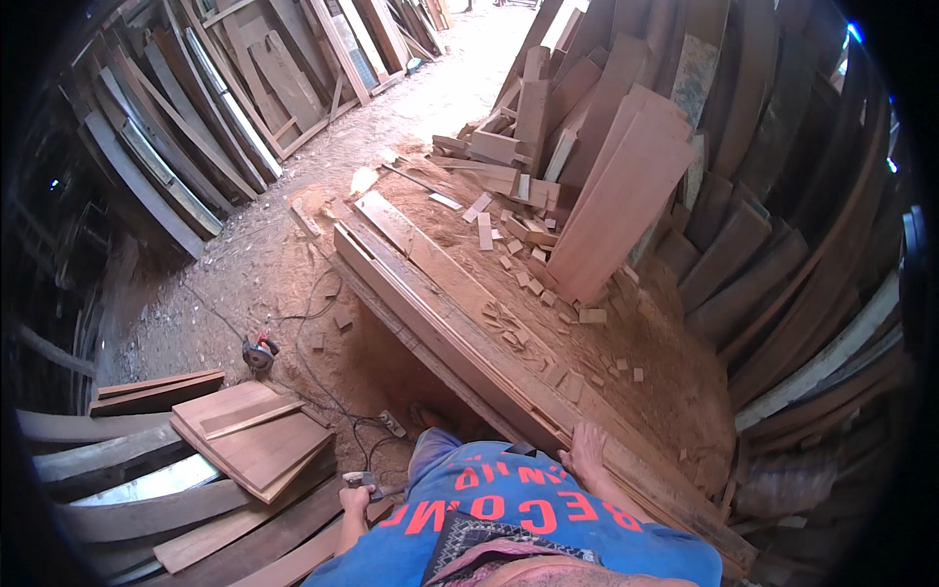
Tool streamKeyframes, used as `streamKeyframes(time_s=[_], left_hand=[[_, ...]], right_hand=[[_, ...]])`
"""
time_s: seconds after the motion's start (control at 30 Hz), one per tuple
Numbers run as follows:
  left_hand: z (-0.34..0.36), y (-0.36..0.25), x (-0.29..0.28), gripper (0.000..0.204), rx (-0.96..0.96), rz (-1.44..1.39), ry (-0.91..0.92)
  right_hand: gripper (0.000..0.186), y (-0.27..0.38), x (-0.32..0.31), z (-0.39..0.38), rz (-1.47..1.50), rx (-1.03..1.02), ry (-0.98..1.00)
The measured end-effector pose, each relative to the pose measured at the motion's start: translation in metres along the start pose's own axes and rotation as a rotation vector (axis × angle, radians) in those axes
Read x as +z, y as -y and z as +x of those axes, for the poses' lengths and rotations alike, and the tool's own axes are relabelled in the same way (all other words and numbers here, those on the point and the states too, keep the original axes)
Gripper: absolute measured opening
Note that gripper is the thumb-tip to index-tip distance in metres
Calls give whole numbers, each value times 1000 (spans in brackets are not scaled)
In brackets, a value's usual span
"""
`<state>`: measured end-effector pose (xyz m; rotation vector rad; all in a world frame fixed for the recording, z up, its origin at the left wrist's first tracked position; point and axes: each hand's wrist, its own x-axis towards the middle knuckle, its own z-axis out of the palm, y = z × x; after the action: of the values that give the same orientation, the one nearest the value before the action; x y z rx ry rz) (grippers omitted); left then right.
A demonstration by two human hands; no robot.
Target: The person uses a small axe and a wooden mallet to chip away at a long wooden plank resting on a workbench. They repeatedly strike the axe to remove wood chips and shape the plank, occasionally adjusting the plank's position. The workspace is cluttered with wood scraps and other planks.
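Note:
My left hand (355, 501) is low beside my left hip, its fingers closed round a small grey and dark hand tool (360, 479) whose kind I cannot make out. Next to it lies a stack of reddish wooden panels (249, 430). My right hand (587, 456) rests with fingers stretched out on the near part of a long wooden workbench (626, 460). Close by that hand, long narrow boards (460, 344) run along the bench's left edge. Wood chips and small offcuts (509, 328) are strewn over the bench top.
A circular saw (259, 354) sits on the dusty ground at left, with black cables (337, 396) trailing toward my feet. Wide reddish planks (626, 196) lean at the right among offcut piles. Tall timber boards (176, 117) line both sides.

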<state>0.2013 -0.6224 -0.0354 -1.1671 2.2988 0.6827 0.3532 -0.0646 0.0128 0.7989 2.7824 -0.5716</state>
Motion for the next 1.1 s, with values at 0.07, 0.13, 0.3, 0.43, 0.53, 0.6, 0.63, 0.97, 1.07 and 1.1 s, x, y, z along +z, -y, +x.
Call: streamKeyframes(time_s=[0.07, 0.13, 0.3, 0.43, 0.53, 0.6, 0.63, 0.97, 1.07, 1.1], left_hand=[[-2, 1, -3, 53, 23, 38, 5], [-1, -3, -5, 54, 51, 84, 23], [30, 8, 11, 56, 100, 94, 39], [43, 3, 14, 54, 67, -15, 59], [5, -30, -5, 55, 123, -2, 84], [18, -23, -6, 54, 185, 0, 47], [33, -15, -7, 54, 282, -6, 49], [12, 8, -13, 52, 113, 7, 43], [2, 10, -8, 53, 93, 62, 77], [-4, 10, -8, 53, 89, 98, 88]], right_hand=[[57, -2, -3, -12, -81, -37, 2], [52, -14, 6, -14, -39, -19, 125], [45, -29, 17, -7, 130, -56, 327], [40, -17, 6, 3, 79, 60, 317], [36, -10, -7, 16, 14, 68, 272], [34, -7, -6, 19, -15, 72, 239], [35, -9, -1, 24, -27, 42, 169], [75, 6, 8, -6, -10, -155, 151], [82, -2, 20, -16, -170, -164, 289], [79, -5, 32, -19, -213, -154, 319]])
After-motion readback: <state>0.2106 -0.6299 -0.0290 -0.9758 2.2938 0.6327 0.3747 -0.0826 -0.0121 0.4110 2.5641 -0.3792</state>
